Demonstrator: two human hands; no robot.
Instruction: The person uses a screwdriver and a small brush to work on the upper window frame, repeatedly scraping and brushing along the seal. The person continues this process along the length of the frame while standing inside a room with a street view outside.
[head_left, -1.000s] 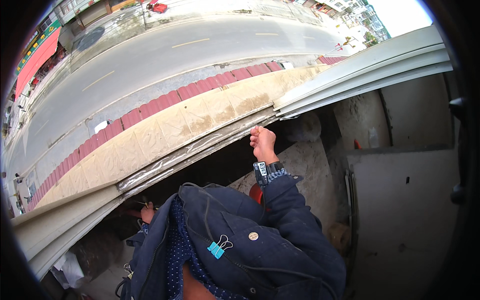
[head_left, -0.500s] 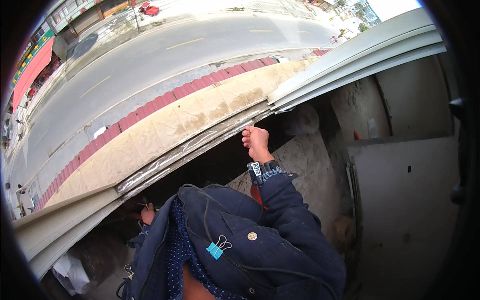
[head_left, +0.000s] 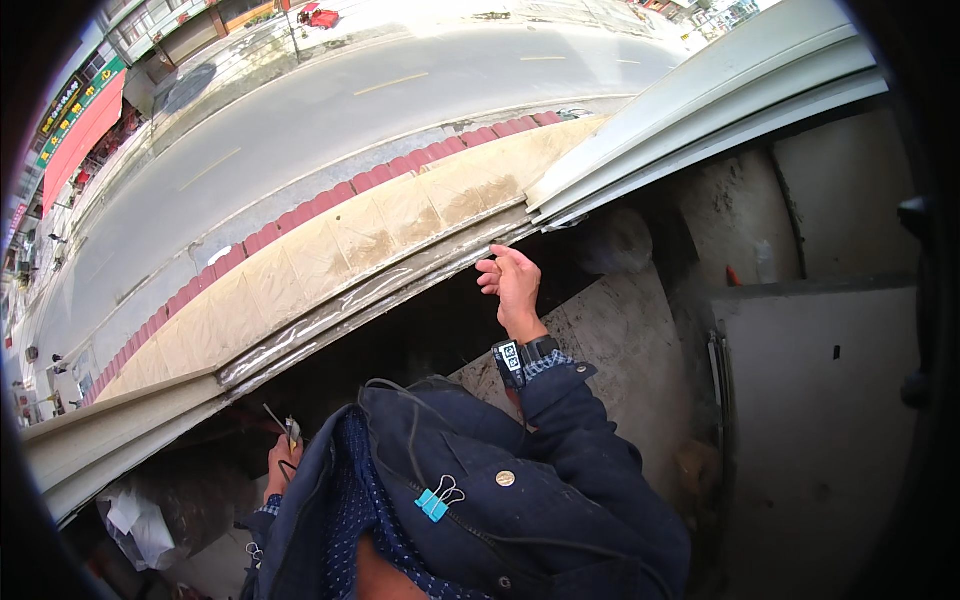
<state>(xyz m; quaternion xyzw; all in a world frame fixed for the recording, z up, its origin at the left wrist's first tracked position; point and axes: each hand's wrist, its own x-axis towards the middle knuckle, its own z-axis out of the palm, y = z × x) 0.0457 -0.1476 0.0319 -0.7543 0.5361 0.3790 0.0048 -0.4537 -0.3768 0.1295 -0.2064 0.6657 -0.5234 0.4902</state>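
Observation:
My right hand (head_left: pixel 515 288) is stretched out over the inner edge of a dirty window track (head_left: pixel 380 292), near the white window frame (head_left: pixel 700 120). Its fingers are loosely curled and apart, the topmost tip close to the track's edge; nothing shows clearly in them. Lower left, beside my jacket, my left hand (head_left: pixel 280 465) is closed round a slim tool (head_left: pixel 292 433) with a thin metal shaft and a yellow and grey body. That shaft points up and left, toward the track. White streaks and grime lie along the track. The left palm is hidden.
Outside the window runs a tan ledge (head_left: pixel 300 290), then a red corrugated strip (head_left: pixel 320 207) and a street (head_left: pixel 300 125) far below. Indoors, a pale board (head_left: pixel 820 400) stands at right. White plastic sheeting (head_left: pixel 140 525) lies at lower left.
My right hand's fingers have loosened from a pinch on something small and tan at the track. My left hand has come further into view, showing more of the tool.

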